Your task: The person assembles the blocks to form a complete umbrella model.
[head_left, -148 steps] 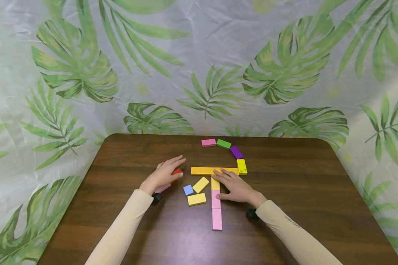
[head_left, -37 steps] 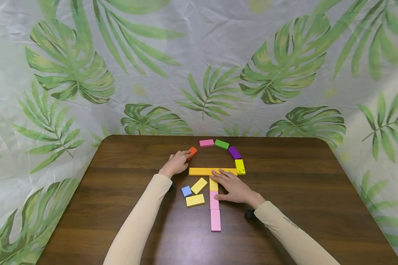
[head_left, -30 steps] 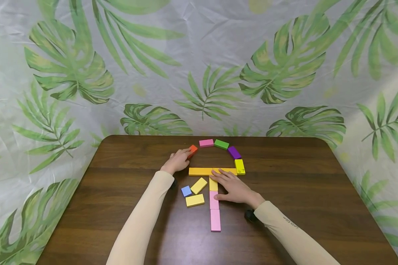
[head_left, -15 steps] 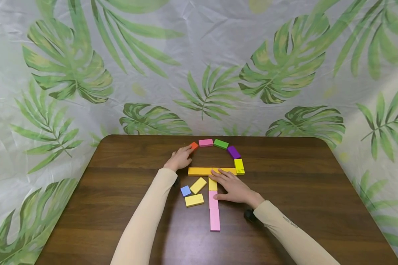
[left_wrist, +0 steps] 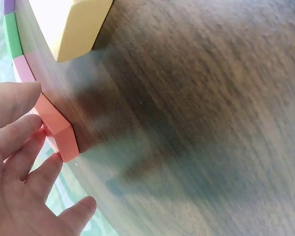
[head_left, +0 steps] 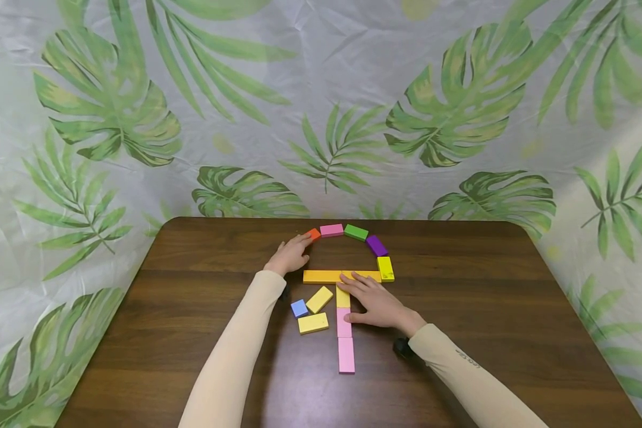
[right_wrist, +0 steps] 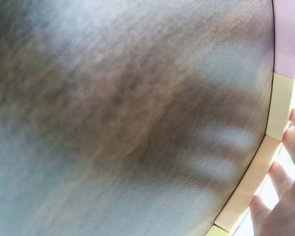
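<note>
In the head view my left hand (head_left: 289,254) reaches to the far edge of the table, its fingertips on a red block (head_left: 315,234) beside a pink block (head_left: 331,230). The left wrist view shows fingertips against the outer side of the red block (left_wrist: 54,120). My right hand (head_left: 377,303) lies with fingers spread, fingertips on the orange blocks (head_left: 321,276) and thumb at a light pink block (head_left: 343,324). In the right wrist view its fingers (right_wrist: 280,179) touch the row's edge, along an orange block (right_wrist: 248,184) and a pale yellow one (right_wrist: 280,105).
A green block (head_left: 356,232), a purple block (head_left: 377,245) and a yellow block (head_left: 386,269) continue the arc. Loose on the dark wooden table (head_left: 460,285) lie a blue block (head_left: 299,308) and two pale yellow blocks (head_left: 313,323). A leaf-print sheet (head_left: 321,119) hangs behind.
My left hand has moved the red block from left of the row, away and rightward, up to the pink block in the arc. The right hand has stayed in place.
</note>
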Action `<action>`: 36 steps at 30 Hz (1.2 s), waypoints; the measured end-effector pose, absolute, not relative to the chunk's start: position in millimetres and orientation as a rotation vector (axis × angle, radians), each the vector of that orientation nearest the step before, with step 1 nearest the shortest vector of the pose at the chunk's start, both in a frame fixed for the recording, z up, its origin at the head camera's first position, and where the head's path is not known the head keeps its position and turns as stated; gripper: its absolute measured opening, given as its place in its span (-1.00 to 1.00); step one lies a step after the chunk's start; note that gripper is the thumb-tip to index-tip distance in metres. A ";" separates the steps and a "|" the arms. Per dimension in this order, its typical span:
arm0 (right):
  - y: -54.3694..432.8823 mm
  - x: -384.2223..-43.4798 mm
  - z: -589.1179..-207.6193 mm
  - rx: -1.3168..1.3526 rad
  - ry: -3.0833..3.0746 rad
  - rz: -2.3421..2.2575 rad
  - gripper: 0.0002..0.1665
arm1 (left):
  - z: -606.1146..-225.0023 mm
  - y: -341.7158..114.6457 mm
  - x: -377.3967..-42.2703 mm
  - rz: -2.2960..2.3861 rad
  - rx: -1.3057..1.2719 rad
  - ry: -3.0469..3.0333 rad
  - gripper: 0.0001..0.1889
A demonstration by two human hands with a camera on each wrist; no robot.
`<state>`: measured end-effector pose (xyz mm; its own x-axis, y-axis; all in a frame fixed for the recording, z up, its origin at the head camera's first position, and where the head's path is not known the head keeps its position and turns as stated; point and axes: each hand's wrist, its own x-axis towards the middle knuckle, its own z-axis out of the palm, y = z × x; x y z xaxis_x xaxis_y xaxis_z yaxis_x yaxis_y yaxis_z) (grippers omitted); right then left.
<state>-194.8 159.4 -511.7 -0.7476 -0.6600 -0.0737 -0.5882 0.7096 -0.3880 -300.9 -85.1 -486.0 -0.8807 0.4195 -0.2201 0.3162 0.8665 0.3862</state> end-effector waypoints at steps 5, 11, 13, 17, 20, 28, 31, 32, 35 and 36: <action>158.8 -193.7 -510.6 -0.991 2.707 -0.506 -0.06 | -488.6 -86.9 -302.2 0.499 0.571 2.744 -0.43; 158.4 -193.3 -508.9 -0.986 2.703 -0.525 -0.07 | -490.1 -87.9 -302.2 0.502 0.582 2.747 -0.44; 158.3 -193.3 -508.9 -0.981 2.704 -0.515 -0.06 | -490.0 -88.0 -301.7 0.493 0.581 2.752 -0.43; 158.5 -193.4 -509.2 -0.982 2.708 -0.507 -0.06 | -489.3 -88.4 -300.3 0.477 0.567 2.763 -0.43; 158.8 -193.6 -509.4 -0.976 2.708 -0.513 -0.06 | -488.5 -88.8 -298.9 0.486 0.551 2.768 -0.44; 159.7 -194.0 -510.4 -0.973 2.705 -0.520 -0.06 | -488.5 -89.8 -297.6 0.494 0.560 2.784 -0.47; 159.5 -193.7 -510.1 -0.967 2.704 -0.521 -0.06 | -488.8 -89.8 -297.5 0.501 0.564 2.784 -0.47; 159.5 -193.7 -510.2 -0.966 2.704 -0.520 -0.06 | -489.0 -89.8 -297.6 0.504 0.565 2.783 -0.47; 159.4 -193.9 -510.2 -0.967 2.705 -0.519 -0.06 | -489.7 -90.0 -297.2 0.517 0.563 2.778 -0.47; 159.4 -193.9 -510.2 -0.970 2.706 -0.520 -0.06 | -490.0 -90.2 -297.1 0.520 0.562 2.778 -0.47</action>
<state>-193.9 159.4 -510.2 -0.7578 -0.6468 -0.0859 -0.5689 0.7194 -0.3985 -297.1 -90.2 -490.0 -0.8915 0.4162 -0.1790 0.3234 0.8612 0.3920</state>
